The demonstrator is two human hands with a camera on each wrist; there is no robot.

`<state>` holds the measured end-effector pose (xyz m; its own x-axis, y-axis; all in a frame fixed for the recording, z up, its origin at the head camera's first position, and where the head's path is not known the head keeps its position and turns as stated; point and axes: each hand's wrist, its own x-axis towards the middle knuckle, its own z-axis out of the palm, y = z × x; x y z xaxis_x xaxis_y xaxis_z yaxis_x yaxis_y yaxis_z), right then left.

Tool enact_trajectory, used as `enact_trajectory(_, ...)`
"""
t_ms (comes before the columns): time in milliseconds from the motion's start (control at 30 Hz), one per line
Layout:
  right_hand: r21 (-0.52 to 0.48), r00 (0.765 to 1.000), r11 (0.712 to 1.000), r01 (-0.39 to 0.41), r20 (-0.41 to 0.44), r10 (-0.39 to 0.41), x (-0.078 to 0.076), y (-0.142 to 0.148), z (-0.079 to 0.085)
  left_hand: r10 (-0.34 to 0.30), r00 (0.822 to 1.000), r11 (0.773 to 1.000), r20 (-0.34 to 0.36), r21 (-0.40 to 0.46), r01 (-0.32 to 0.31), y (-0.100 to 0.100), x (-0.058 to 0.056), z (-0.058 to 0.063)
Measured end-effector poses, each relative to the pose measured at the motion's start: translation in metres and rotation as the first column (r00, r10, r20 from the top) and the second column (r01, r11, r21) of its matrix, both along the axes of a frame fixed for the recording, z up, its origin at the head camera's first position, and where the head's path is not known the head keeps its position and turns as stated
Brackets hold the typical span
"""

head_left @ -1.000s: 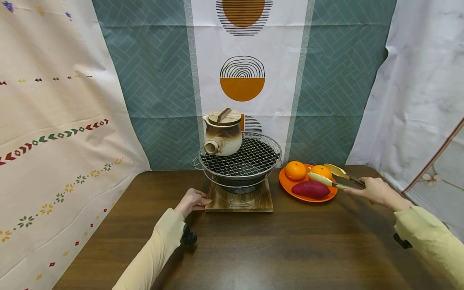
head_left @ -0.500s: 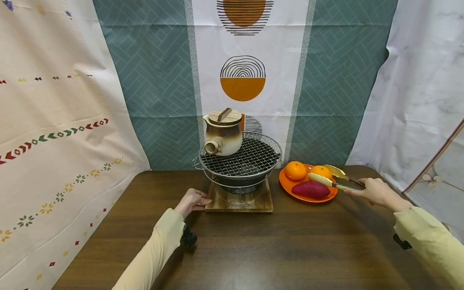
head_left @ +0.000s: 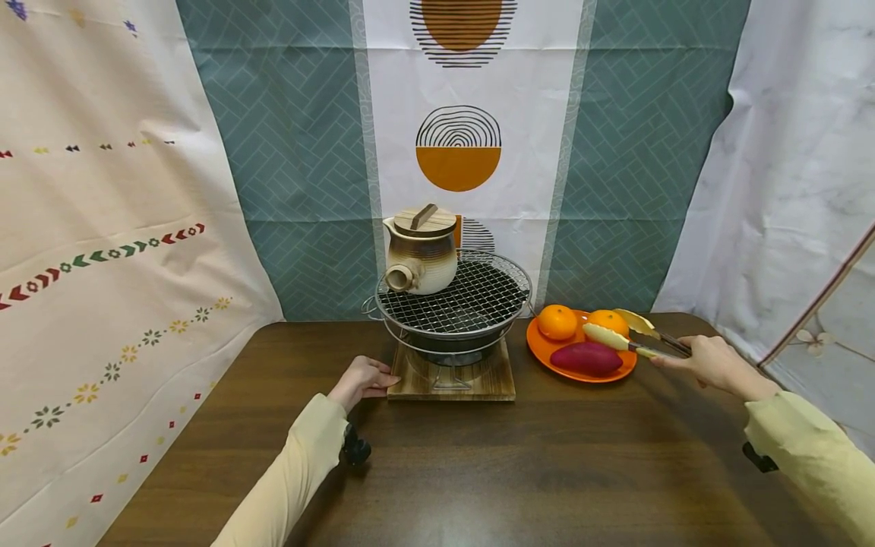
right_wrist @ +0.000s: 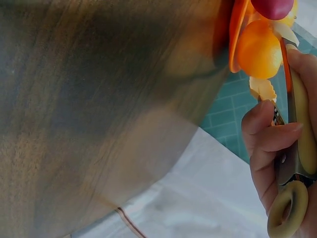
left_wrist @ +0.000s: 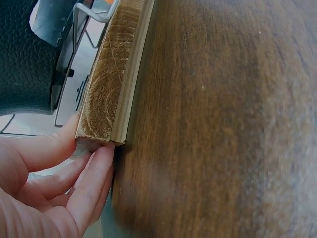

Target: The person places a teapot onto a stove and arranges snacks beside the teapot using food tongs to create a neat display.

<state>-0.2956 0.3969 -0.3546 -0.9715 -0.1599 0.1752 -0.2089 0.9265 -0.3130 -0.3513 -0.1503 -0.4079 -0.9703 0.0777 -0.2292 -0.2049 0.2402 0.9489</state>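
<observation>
In the head view my left hand (head_left: 362, 378) grips the left edge of a square wooden board (head_left: 399, 380). The left wrist view shows the thumb on one side of the board's corner (left_wrist: 101, 99) and the fingers on the other. On the board stands a round grill (head_left: 472, 304) with a mesh top, bearing a clay pot (head_left: 431, 262) with a wooden lid. At the right, my right hand (head_left: 721, 366) holds tongs (head_left: 645, 349) with pale yellow tips. Those tips stand around the right-hand orange (head_left: 608, 324) on an orange plate (head_left: 550, 363).
Another orange (head_left: 557, 322) and a purple sweet potato (head_left: 586, 358) share the plate. The brown table (head_left: 519, 471) reaches back to a patterned teal and white curtain (head_left: 615, 190). Cloth hangs at both sides.
The tongs and my right hand have shifted very slightly to the right, and the orange between the tips seems to have moved with them. My left hand stays in place.
</observation>
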Motion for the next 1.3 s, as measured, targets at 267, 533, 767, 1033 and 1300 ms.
enact_trajectory(267,-0.008,1.000,1.000,-0.003,-0.005,0.003,0.000,0.001,0.005,0.001,1.000,1.000,-0.003,-0.001,-0.001,0.000,0.000,0.000)
enact_trajectory(533,-0.031,0.999,0.999,0.010,-0.053,-0.011,-0.001,-0.001,0.009,-0.010,1.000,1.000,-0.006,0.001,0.010,0.000,0.000,0.001)
enact_trajectory(767,-0.022,0.998,1.000,0.019,-0.059,-0.020,-0.002,-0.003,0.011,-0.011,1.000,1.000,-0.004,-0.004,0.011,0.000,0.001,0.001)
enact_trajectory(1033,-0.033,0.995,0.999,0.023,-0.094,-0.026,0.000,-0.005,0.017,-0.021,1.000,1.000,-0.006,-0.003,0.021,0.000,0.001,0.002)
enact_trajectory(1300,-0.035,0.994,0.999,0.028,-0.103,-0.032,-0.001,-0.012,0.025,-0.009,1.000,1.000,0.003,-0.007,0.009,0.000,0.001,0.002)
